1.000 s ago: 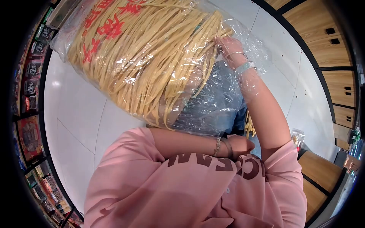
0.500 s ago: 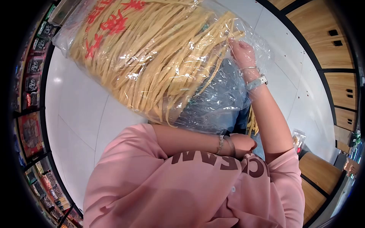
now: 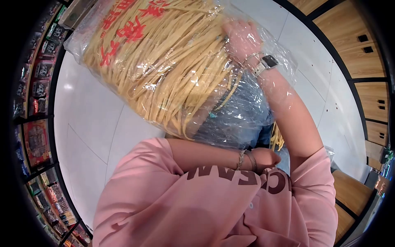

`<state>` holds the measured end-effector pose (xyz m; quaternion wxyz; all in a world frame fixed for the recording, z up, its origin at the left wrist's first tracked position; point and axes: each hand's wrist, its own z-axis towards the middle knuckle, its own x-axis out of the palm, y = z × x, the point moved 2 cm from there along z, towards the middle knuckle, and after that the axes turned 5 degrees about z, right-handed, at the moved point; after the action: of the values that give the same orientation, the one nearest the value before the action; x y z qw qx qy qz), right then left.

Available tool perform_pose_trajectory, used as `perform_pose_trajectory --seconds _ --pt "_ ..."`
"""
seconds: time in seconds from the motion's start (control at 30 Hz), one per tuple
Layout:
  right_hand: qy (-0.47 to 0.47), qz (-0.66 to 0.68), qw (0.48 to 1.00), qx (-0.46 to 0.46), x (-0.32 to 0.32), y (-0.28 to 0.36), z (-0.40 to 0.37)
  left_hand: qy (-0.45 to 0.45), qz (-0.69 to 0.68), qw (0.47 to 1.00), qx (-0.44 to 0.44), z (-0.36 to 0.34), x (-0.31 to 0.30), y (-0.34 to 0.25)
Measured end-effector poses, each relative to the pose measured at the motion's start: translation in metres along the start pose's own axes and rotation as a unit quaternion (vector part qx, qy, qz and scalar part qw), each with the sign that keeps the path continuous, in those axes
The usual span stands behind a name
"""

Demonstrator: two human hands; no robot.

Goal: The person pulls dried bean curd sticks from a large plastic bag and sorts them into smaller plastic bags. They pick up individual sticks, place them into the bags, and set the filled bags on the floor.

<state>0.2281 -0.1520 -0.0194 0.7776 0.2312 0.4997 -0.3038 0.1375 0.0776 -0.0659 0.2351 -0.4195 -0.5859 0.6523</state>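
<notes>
A big clear plastic bag [image 3: 234,119] with red printed characters lies across my lap. It is filled with long, pale-yellow dried tofu skin sticks [image 3: 164,78]. My right hand [image 3: 243,40] is inside the bag, back of the hand up, its fingers curled down over the sticks at their right end; the fingertips are partly hidden. Close to my chest, below the bag, my left hand [image 3: 266,159] is closed with the wrist bent. Whatever it grips is hidden. More yellow sticks [image 3: 277,138] show just beyond it, beside my right forearm.
Shelves of packaged goods [image 3: 43,86] curve along the left side. Wooden cabinets [image 3: 349,37] with dark handles line the right. Pale floor tiles [image 3: 90,119] lie between, with small dark specks on the right. A box [image 3: 78,12] stands at the top left.
My right hand has gone from pinching sticks near the bag's right edge to lying back-up, further left and upward over them. My left hand has stayed nearly in place.
</notes>
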Motion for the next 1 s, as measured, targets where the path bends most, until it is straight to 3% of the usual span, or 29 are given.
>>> perform_pose_trajectory --seconds 0.07,0.17,0.27,0.37,0.47,0.57,0.67,0.77,0.87,0.9,1.0 --pt "0.076 -0.013 0.997 0.013 -0.009 -0.005 0.007 0.025 -0.009 0.999 -0.033 0.0 -0.006 -0.005" --pt "-0.051 0.015 0.996 -0.069 0.003 -0.02 0.005 0.014 -0.008 0.999 -0.031 0.001 -0.002 -0.001" --pt "-0.02 0.049 0.993 -0.102 0.002 -0.028 0.006 -0.011 -0.035 0.999 0.005 -0.002 -0.005 -0.002" --pt "0.016 0.086 0.996 -0.02 -0.012 -0.021 -0.004 0.005 -0.039 0.999 -0.016 -0.001 -0.004 -0.002" --pt "-0.036 0.092 0.995 -0.033 -0.019 -0.016 -0.014 0.021 -0.035 0.999 -0.021 -0.002 -0.008 -0.006" --pt "-0.055 0.079 0.993 -0.07 -0.022 -0.012 -0.02 0.024 -0.021 0.999 -0.036 -0.002 -0.006 -0.004" --pt "-0.003 0.054 0.988 -0.142 -0.017 0.001 -0.028 0.031 -0.022 0.999 -0.039 0.001 -0.002 -0.002" --pt "0.004 0.11 0.966 -0.235 -0.013 0.025 -0.037 0.04 -0.02 0.998 -0.05 0.001 -0.006 -0.005" --pt "0.015 0.197 0.945 -0.262 -0.011 0.047 -0.043 0.051 -0.021 0.997 -0.057 0.0 -0.009 -0.009" --pt "0.067 0.199 0.943 -0.259 -0.024 0.059 -0.042 0.052 -0.019 0.997 -0.059 0.0 -0.009 -0.008" --pt "0.063 0.261 0.921 -0.283 -0.019 0.073 -0.046 0.048 -0.017 0.996 -0.068 -0.001 -0.008 -0.008"
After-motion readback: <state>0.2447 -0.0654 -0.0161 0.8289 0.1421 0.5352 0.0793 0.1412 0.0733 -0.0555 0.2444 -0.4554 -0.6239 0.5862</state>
